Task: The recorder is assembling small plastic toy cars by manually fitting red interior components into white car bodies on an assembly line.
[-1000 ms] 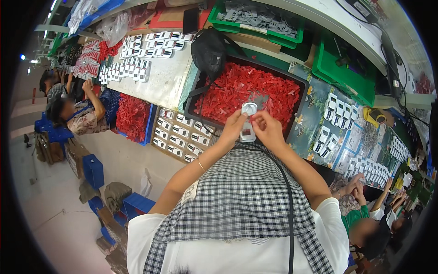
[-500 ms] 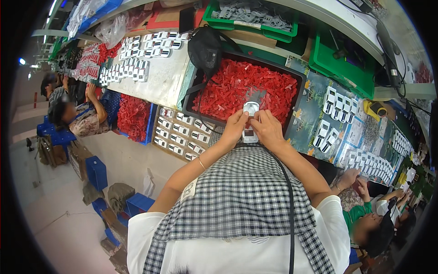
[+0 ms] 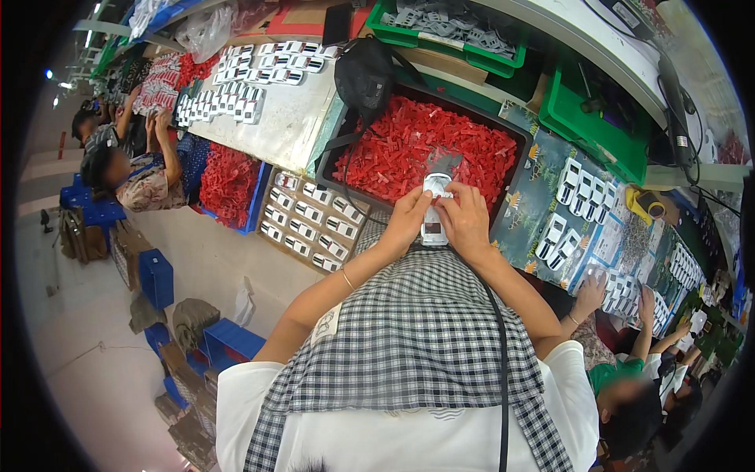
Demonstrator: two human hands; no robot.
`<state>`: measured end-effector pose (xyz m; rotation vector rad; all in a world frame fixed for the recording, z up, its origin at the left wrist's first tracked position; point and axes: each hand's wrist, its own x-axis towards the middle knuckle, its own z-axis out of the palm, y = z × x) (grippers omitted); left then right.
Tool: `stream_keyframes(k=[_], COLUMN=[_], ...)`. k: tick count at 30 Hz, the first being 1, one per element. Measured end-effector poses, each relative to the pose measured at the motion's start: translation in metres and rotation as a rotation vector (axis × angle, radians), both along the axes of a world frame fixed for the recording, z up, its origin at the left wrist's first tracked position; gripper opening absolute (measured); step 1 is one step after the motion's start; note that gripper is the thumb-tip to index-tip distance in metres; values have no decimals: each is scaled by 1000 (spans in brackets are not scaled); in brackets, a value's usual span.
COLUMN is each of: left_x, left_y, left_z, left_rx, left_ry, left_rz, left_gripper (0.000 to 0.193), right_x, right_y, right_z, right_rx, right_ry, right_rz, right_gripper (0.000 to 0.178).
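Toy car (image 3: 434,231) betw. L hand (image 3: 406,218) & R hand (image 3: 468,222). Parts bin (image 3: 331,167), plastic pcs (image 3: 464,126) inside, directly beyond. To L: car rows (image 3: 246,108) on tabletop (image 3: 291,119); car tray (image 3: 328,212) nr bin's near L corner. To R: more cars (image 3: 583,191) on bench (image 3: 523,228), crate (image 3: 594,148) behind.

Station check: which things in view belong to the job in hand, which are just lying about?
Likely the job:
white toy car, held in left hand, fingers of right hand on it
red parts in black tray
similar cars on right

Apparently lying about:
black phone
black strapped item
clear plastic bag
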<state>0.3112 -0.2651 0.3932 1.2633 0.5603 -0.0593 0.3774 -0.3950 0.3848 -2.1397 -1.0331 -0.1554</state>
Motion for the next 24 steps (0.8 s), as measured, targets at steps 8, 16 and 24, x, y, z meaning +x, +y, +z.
stream_keyframes(k=[8,16,24], left_x=[0,7,7], left_y=[-9,-17,-19], left_z=[-13,-10,-16], left_rx=[-14,-76,4], left_ry=[-34,-41,-69], left_rz=[-45,-86,-117], left_gripper=[24,19,19], right_x=[0,1,3], right_y=[-11,-23,-29], right_z=[-5,8,-18], right_rx=[-20,10,307], right_ry=[59,203,838], right_rz=[1,-254,-174], right_gripper=[18,49,43])
